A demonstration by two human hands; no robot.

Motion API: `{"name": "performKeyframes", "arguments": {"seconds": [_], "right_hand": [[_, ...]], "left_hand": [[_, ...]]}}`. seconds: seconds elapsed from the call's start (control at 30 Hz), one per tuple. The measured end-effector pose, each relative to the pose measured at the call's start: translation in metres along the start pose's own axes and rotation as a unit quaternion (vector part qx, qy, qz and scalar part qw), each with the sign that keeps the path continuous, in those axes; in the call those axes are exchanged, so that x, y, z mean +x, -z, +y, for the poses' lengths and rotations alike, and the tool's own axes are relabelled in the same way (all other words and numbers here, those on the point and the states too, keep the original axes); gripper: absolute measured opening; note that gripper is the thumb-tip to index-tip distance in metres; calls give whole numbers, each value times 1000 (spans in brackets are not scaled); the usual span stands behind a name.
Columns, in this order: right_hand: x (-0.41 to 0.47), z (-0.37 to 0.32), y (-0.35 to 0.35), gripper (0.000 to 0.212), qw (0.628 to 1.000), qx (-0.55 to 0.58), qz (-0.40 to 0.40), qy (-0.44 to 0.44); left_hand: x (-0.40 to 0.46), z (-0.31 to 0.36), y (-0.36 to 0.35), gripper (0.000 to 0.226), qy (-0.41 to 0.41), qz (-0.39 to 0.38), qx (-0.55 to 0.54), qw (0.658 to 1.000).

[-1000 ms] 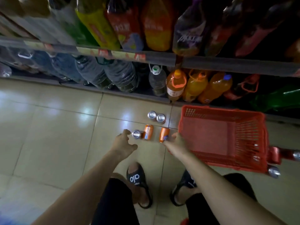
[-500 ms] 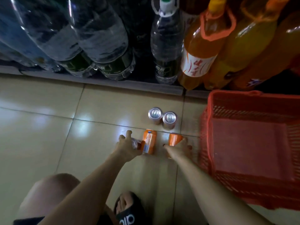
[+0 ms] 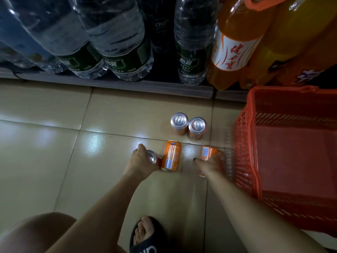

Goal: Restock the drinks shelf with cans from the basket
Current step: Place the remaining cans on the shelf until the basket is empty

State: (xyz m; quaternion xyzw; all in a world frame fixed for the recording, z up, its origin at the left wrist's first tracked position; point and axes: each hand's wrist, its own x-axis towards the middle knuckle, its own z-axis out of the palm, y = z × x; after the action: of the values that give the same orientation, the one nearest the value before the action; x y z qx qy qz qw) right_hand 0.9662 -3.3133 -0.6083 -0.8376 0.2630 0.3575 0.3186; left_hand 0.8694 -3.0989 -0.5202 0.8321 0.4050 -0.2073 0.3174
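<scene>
Both our arms reach down to the floor tiles (image 3: 45, 152): our left hand (image 3: 141, 162) wraps an upright can (image 3: 152, 157), our right hand (image 3: 209, 164) grips a lying orange can (image 3: 207, 152) beside the red basket (image 3: 242, 143)

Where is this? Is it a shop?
Most likely a small shop or supermarket aisle. A low shelf holds rows of big water bottles and orange drink bottles, a red shopping basket stands on the tiled floor, and orange cans wait beside it.
</scene>
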Motion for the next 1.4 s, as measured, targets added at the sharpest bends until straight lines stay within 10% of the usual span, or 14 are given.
{"name": "performKeyframes", "arguments": {"seconds": [0.3, 0.63, 1.4], "right_hand": [[-16, -2, 15, 80, 997, 65, -35, -9], [-29, -20, 11, 79, 939, 260, -223, 5], [-43, -41, -20, 43, 893, 315, -320, -12]], "left_hand": [[-9, -8, 34, 51, 41, 31, -223, 973], [-15, 0, 24, 45, 57, -159, -482, 860], [11, 22, -32, 51, 133, -170, -473, 854]]}}
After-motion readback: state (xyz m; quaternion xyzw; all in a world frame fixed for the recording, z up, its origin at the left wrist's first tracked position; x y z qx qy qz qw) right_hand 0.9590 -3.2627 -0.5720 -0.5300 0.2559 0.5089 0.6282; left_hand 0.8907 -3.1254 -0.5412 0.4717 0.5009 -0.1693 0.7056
